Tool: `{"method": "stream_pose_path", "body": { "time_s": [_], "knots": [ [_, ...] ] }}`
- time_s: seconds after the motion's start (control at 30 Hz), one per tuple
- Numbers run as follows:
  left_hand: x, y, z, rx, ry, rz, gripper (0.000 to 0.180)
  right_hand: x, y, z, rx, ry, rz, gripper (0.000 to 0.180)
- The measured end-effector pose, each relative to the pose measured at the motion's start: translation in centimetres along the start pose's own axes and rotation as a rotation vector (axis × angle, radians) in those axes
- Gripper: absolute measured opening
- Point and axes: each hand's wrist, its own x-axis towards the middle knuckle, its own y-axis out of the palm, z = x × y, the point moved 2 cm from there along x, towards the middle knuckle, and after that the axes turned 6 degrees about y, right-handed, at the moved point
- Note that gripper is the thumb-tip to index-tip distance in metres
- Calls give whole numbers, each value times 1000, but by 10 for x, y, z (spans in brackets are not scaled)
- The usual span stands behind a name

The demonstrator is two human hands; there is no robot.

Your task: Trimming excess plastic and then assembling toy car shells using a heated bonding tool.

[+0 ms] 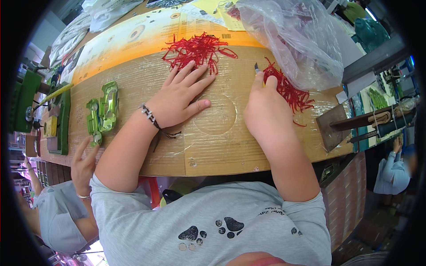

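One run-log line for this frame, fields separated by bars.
left hand flat on cardboard sheet, fingertips at red thread pile | right hand grips small blade by red strands

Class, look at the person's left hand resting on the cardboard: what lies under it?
The left hand lies flat on the brown cardboard sheet, fingertips touching the pile of red strands. Whatever sits beneath the palm is covered.

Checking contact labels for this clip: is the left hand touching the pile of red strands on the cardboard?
Touching. In the head view, the left hand lies flat on the cardboard, and its fingertips overlap the lower edge of the red strand pile with no visible gap.
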Motion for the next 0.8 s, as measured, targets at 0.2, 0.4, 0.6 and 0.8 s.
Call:
{"method": "stream_pose_path", "body": {
  "time_s": [0.2,0.4,0.6,0.8],
  "knots": [
    [-2,0,1,-8,-9,15,64,1,-1,0,4,102,22,60],
    [-3,-1,1,-31,-5,18,69,9,0,-9,268,-170,-70,55],
    [-4,3,3,91,-50,-95,79,33,20,6,698,-327,-205,55],
    [-3,0,29,207,-421,-162,88,67,22,33,1200,38,27,60]
  ]
}}
